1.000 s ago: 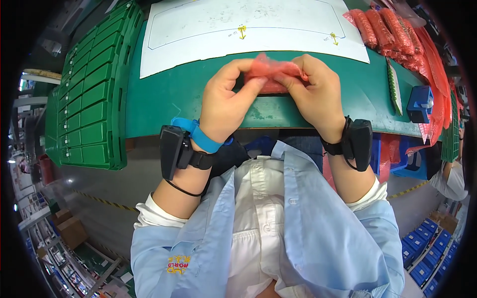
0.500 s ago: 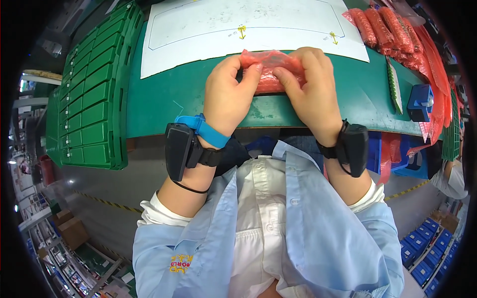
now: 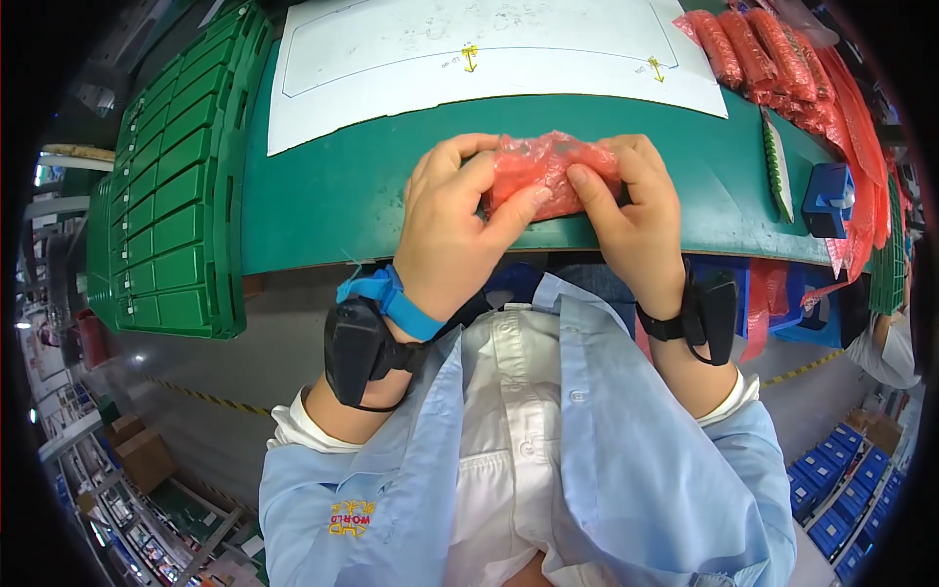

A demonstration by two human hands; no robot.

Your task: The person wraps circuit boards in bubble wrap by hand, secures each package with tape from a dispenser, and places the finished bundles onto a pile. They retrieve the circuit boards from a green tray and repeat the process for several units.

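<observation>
Both my hands hold a red bubble-wrap package (image 3: 554,181) above the near edge of the green table (image 3: 342,196). My left hand (image 3: 455,196) is closed on its left end, the thumb pressed along the front. On the right end, my right hand (image 3: 631,201) grips it with the thumb bent over the wrap. Something darker shows faintly through the film at the top; I cannot make out what is inside. The wrap is crumpled and shiny.
A white marked sheet (image 3: 391,73) covers the table's far part. Green crates (image 3: 176,196) stand at the left. Several red wrapped rolls (image 3: 753,54) lie at the far right, near red bubble-wrap sheets (image 3: 861,147), a green-and-white cutter-like tool (image 3: 776,166) and a blue tape-dispenser-like holder (image 3: 827,201).
The package has come slightly nearer and to the right with both hands. The wrap is tilted and more bunched, and my left thumb has shifted along its front.
</observation>
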